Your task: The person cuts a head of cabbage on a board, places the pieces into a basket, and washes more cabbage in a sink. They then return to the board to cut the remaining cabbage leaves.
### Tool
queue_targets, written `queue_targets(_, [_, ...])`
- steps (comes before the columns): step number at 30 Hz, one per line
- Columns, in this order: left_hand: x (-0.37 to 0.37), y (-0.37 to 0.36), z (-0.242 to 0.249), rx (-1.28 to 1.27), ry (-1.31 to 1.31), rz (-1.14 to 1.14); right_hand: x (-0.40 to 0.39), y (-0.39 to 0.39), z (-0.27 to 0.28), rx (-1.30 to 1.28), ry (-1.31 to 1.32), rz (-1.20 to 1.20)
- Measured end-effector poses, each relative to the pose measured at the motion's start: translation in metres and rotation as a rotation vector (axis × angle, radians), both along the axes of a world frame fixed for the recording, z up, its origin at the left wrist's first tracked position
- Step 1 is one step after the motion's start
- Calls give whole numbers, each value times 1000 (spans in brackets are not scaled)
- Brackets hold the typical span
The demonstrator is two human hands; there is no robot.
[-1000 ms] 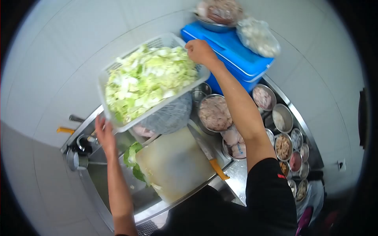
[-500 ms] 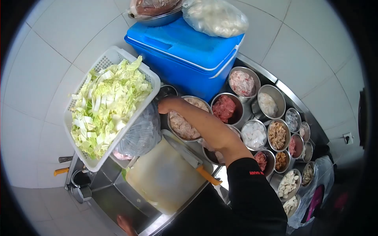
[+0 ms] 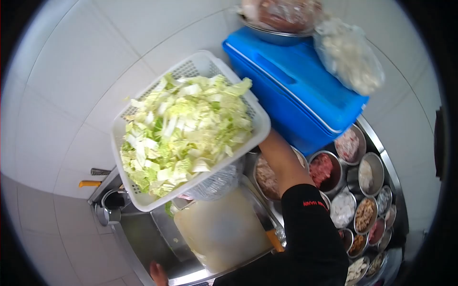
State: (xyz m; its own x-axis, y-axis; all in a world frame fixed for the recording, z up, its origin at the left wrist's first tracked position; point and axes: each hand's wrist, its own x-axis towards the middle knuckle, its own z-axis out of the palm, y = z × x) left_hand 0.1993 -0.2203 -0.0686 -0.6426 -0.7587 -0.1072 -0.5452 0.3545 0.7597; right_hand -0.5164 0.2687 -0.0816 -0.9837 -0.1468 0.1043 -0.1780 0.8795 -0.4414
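My right forearm (image 3: 286, 164) reaches up from the black sleeve (image 3: 310, 224) and passes behind the right corner of a white plastic basket (image 3: 261, 121), where the hand is hidden. Chopped napa cabbage (image 3: 186, 131) fills this basket. Under its lower rim shows a clear plastic bag (image 3: 214, 183). At the sink's near edge, only part of my left hand (image 3: 158, 273) shows, fingers extended with nothing visible in them. A pale cutting board (image 3: 224, 233) lies between the hands. At its right side is a knife, its orange handle (image 3: 275, 240) partly beside my sleeve.
A blue cooler box (image 3: 286, 100) stands behind, bearing a metal bowl of bagged meat (image 3: 281, 35) and a bag of whitish pieces (image 3: 348, 57). Several steel bowls of minced meat (image 3: 320, 169) and other ingredients line the right. The sink (image 3: 148, 240) is at lower left.
The view has shifted, moving most things rightward. The basket looks larger and covers more of the bag. My right hand, seen before beside the basket's rim, has gone behind it.
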Motion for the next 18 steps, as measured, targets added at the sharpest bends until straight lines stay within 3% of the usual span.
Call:
queue_targets(5, [10,16,-7,108,-31,9,-9,3,-7,52,19,1])
queue_targets(8, [18,13,-24,-145,-46,-215,-5,12,1,75,64,40])
queue_targets(12, [6,29,-12,-49,-197,-193,32,31,20,101,85,125])
queue_targets(14, [-5,43,-3,45,-49,-121,56,40,30,123,81,156])
queue_targets(18, [0,43,-20,115,-108,-115,91,52,42,158,84,186])
